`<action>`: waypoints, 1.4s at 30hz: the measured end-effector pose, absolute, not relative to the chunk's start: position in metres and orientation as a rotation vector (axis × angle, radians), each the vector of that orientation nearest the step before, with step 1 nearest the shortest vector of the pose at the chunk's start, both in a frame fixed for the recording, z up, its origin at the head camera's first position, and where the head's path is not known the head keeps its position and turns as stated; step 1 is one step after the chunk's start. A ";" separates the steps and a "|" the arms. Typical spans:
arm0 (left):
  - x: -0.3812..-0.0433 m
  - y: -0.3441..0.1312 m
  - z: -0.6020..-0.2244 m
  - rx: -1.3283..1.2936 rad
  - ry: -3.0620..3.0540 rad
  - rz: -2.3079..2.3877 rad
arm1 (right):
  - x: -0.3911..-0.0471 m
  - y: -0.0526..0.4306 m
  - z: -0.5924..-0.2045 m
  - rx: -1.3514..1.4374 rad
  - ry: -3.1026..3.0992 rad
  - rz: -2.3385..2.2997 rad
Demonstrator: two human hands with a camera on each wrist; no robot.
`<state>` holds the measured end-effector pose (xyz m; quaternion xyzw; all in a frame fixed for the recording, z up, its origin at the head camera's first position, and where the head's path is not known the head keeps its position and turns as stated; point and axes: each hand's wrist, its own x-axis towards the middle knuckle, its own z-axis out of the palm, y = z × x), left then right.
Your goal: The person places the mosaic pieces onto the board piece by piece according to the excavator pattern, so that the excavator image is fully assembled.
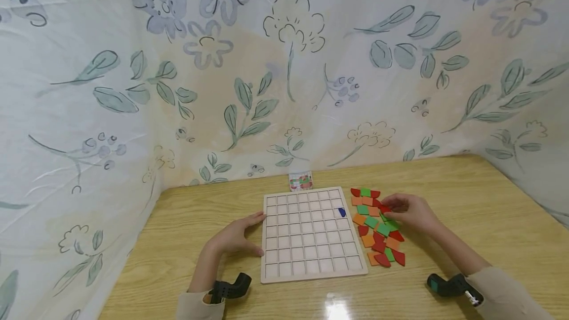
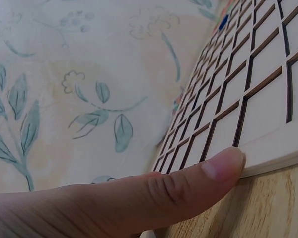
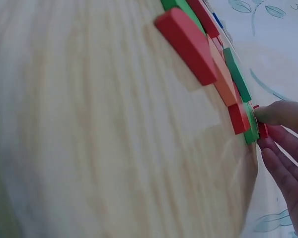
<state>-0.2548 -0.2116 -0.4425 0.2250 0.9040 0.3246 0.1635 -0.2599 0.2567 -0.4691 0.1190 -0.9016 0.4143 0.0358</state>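
A wooden grid board [image 1: 308,242] lies on the table, with one dark blue curved piece [image 1: 342,212] in a cell near its right edge. My left hand [image 1: 235,235] rests at the board's left edge, fingers and thumb spread; in the left wrist view the thumb tip [image 2: 224,166] touches the frame. To the board's right is a scatter of red, orange and green flat pieces [image 1: 371,221]. Over that scatter, my right hand [image 1: 415,214] pinches a red piece [image 3: 262,125] between thumb and fingers. Its exact shape is partly hidden by the fingers.
A small card [image 1: 301,181] with a coloured grid pattern stands or lies behind the board's far edge. The wood-grain table [image 1: 204,201] reaches back to a floral cloth [image 1: 284,88] hanging behind and at the sides.
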 end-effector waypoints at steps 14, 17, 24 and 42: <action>-0.256 -0.215 -0.446 0.649 2.580 0.940 | -0.265 0.248 -0.465 0.381 -2.770 1.318; -0.256 -0.215 -0.446 0.647 2.580 0.940 | -0.268 0.241 -0.464 0.404 -2.761 1.346; -0.255 -0.213 -0.444 0.647 2.565 0.949 | -0.276 0.219 -0.459 0.481 -2.746 1.392; -0.254 -0.212 -0.444 0.639 2.570 0.954 | -0.297 0.148 -0.447 0.743 -2.731 1.277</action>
